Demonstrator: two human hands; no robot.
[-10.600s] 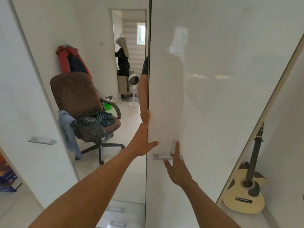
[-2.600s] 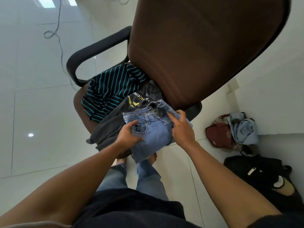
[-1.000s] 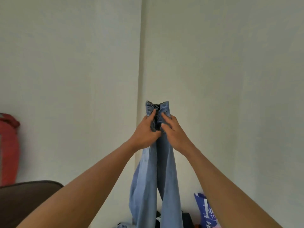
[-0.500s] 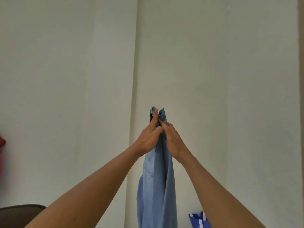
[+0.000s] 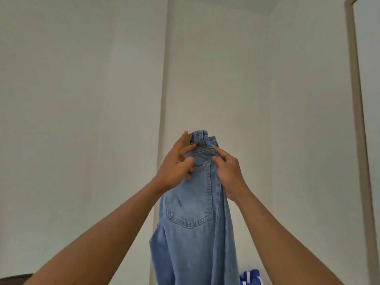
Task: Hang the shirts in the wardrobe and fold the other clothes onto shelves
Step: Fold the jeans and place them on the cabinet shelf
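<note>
Jeans [image 5: 195,212] held up at arm's length against the white wall [image 5: 82,99], legs stacked, back pocket facing us. Left hand [image 5: 176,167] and right hand [image 5: 228,171] both pinch the waistband. We're mid-fold. Next we probably halve them lengthwise, but hems are out of view, so alignment is unclear. Blue bag [image 5: 249,277] sits below.

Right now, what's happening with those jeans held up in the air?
A person is holding a pair of light blue jeans up in front of a white wall. The left hand and right hand both have a grip near the waistband, with a back pocket facing the camera. The legs hang straight down together, apparently lined up for folding. No shelf is in view.
</note>
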